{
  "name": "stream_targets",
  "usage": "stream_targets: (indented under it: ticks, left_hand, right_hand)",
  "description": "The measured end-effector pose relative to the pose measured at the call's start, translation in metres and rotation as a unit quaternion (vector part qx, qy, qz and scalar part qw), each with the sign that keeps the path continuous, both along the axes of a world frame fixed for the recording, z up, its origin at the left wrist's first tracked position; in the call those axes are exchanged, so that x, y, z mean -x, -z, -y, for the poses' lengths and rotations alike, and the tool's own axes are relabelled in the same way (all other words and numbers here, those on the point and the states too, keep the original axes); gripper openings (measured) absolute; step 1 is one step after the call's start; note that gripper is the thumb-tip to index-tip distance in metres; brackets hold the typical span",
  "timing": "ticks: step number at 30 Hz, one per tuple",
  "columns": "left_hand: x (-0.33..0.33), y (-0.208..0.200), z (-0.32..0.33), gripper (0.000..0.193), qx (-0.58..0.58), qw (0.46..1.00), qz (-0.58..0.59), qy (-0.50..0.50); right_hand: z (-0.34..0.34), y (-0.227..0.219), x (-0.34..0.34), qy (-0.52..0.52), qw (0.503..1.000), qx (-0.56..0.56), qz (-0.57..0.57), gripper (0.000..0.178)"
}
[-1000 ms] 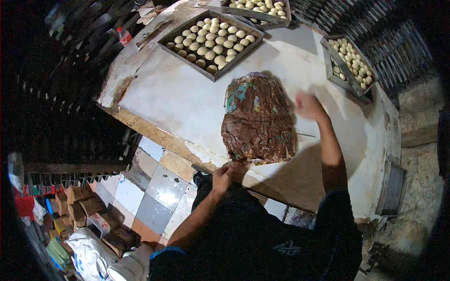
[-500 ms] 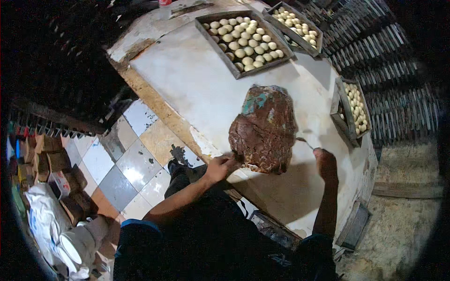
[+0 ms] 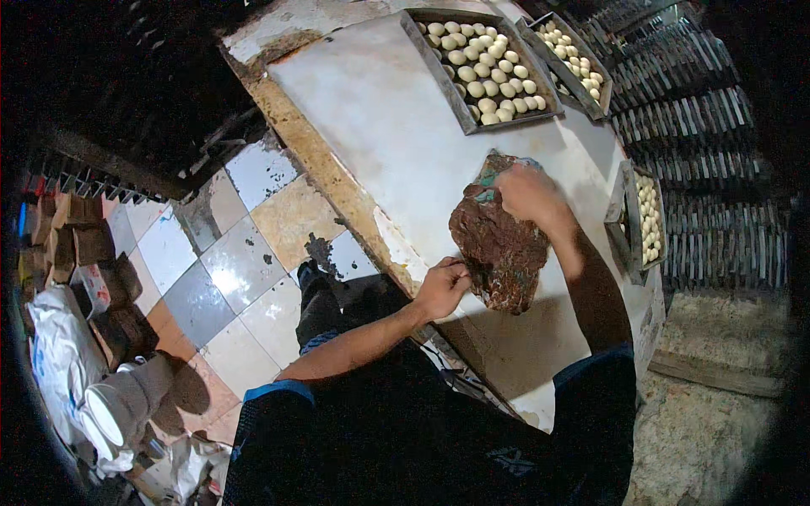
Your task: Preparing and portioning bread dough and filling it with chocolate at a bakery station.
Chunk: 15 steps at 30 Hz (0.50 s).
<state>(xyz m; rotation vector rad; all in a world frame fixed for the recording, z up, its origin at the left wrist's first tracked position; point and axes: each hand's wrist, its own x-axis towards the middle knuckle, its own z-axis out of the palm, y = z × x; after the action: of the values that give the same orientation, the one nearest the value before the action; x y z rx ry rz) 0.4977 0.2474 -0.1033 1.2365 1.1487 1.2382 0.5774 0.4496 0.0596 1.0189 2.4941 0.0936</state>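
A brown, sticky-looking slab [image 3: 502,244] lies on the pale worktable [image 3: 363,126] in front of me, with blue-green patches at its far end, apparently bits of wrapping. My left hand [image 3: 445,287] is closed at the slab's near left edge, thumb and fingers pinched together; what lies between them is too small to make out. Over the far right part of the slab, my right hand [image 3: 533,201] is bent down with its fingers curled in at the blue-green patch. Its fingertips are partly hidden, and I cannot make out what they grip.
Metal trays of round, pale dough balls stand at the far side: one large tray [image 3: 468,101], another [image 3: 595,97] beside it, and a third [image 3: 620,223] at the right. Dark slatted stacks [image 3: 700,169] rise beyond. Left, on the tiled floor [image 3: 224,261], are boxes and a white sack [image 3: 63,363].
My right hand has moved from beside the slab, where it held a thin strip-like thing, onto its far end. My left hand stays at the near left edge. The whole view has shifted.
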Motion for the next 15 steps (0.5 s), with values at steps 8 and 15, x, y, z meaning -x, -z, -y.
stream_targets:
  ticks: [8,15]
  left_hand:
    - [-0.013,-0.012,-0.002,0.014,-0.032,0.999,-0.024,-0.024]
    - [-0.012,-0.018,0.0,0.014,-0.05,0.998,-0.046,-0.015]
  right_hand:
    - [-0.023,0.005,0.027,-0.011,0.995,0.05,0.09,0.021]
    - [-0.03,0.012,0.047,-0.006,0.986,0.042,0.16,0.026]
